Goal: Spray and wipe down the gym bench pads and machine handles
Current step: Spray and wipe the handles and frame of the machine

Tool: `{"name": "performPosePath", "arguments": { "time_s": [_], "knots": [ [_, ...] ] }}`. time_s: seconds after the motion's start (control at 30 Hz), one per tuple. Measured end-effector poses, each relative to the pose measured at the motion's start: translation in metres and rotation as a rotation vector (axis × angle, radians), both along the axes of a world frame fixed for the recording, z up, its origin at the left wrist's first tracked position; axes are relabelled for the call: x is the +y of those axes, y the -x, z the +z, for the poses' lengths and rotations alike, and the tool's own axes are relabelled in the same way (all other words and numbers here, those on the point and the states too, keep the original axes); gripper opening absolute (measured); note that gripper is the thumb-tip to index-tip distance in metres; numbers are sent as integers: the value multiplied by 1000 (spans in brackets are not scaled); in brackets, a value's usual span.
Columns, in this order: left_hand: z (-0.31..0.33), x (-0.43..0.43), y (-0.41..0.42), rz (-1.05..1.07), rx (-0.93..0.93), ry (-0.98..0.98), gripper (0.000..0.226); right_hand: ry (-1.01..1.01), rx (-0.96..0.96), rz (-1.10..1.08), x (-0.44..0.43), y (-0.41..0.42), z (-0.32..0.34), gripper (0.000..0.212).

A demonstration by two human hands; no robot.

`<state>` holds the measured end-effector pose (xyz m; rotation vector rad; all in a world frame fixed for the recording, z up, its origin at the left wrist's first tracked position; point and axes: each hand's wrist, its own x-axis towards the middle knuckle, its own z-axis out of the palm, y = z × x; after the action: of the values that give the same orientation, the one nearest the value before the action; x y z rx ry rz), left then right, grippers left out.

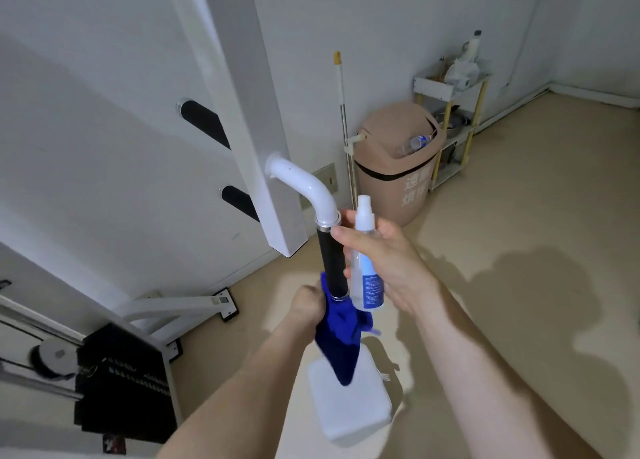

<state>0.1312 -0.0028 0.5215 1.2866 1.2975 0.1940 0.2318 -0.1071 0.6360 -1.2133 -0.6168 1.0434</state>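
Over the beige floor point(519, 223) hangs a black handle point(332, 261) — bin point(398, 171), mop point(343, 98) behind.

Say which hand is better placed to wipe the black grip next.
Likely left: the left hand grips the blue cloth at the lower end of the black grip; the right hand holds the spray bottle.

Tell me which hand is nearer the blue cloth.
Left. The left hand grips the blue cloth; the right hand is above and right of it, holding the spray bottle.
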Motion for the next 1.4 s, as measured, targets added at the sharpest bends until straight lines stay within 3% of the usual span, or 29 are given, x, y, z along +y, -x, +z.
{"name": "performPosePath", "arguments": {
  "time_s": [0.07,0.1,0.17,0.3,0.4,0.5,0.63,0.73,0.87,0.97,1.1,1.27,1.4],
  "knots": [
    [-11,-4,23,-25,144,-147,29,12,-5,-20,4,6,0,18],
    [-8,-7,34,15,108,-159,22,13,2,-28,5,8,0,18],
    [12,-11,50,190,-184,-86,14,6,2,-31,8,8,2,16],
    [81,-16,53,404,-831,82,32,-20,7,-55,11,16,3,13],
    [122,-31,39,318,-1076,206,46,-25,14,-35,8,20,3,17],
    [127,-41,35,252,-1214,265,36,-25,34,-15,5,19,-1,20],
    [108,-50,32,211,-1124,194,43,-32,47,34,-1,15,-5,18],
    [94,-66,22,263,-1025,16,25,-61,58,36,-2,12,-6,24],
    [61,-69,16,192,-601,-284,13,-10,17,-2,-6,5,-3,29],
    [40,-74,17,161,-396,-271,16,42,-89,-24,-9,-3,2,24],
    [52,-73,28,306,-590,-161,22,82,-133,-13,-14,-16,-2,30],
    [107,-59,25,170,-860,-257,16,126,113,166,-19,-3,-40,62],
    [116,-51,20,326,-1050,18,18,212,-45,153,-18,-4,-56,80]
  ]
}}
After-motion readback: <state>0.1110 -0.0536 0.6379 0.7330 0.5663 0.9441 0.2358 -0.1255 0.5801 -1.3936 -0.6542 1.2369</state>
